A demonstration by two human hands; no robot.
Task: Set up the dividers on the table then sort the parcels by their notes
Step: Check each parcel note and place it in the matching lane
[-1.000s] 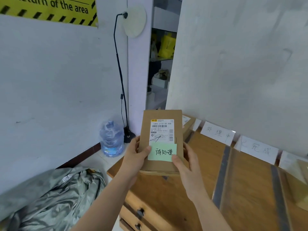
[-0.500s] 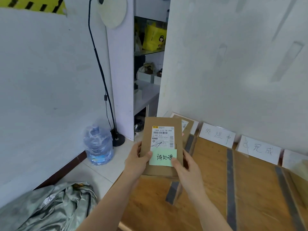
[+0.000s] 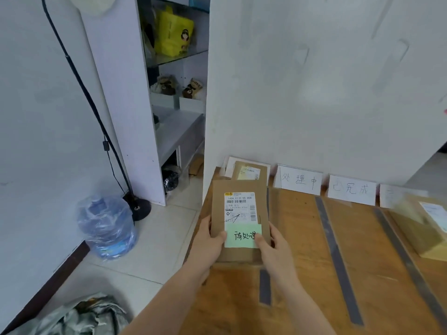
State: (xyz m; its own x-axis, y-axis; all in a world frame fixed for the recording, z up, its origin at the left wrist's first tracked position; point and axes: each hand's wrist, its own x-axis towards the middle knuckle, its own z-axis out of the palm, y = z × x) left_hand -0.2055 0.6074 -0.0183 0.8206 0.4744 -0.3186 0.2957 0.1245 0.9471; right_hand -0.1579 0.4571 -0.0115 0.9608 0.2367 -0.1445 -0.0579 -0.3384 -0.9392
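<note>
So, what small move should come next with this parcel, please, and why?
Probably lower the held parcel onto the table's leftmost lane, in front of the other parcel. The left hand and right hand grip it above that lane; its green note reads 待处理, unlike the 处理中 card and 已完成 card.

Parcel [image 3: 239, 213] held over table's [image 3: 302, 262] left end, left hand [image 3: 205, 245] and right hand [image 3: 275, 250] at its near corners, note [image 3: 242, 236] on its front. 2nd parcel [image 3: 249, 171] lies behind it, vs. the wall. Cards [image 3: 301, 180] line table's rear edge; strips [image 3: 336, 257] run front-to-back btwn sections. 3rd parcel [image 3: 420, 226] lies far right. Water jug [image 3: 106, 228] stands on floor, left of table.
</note>
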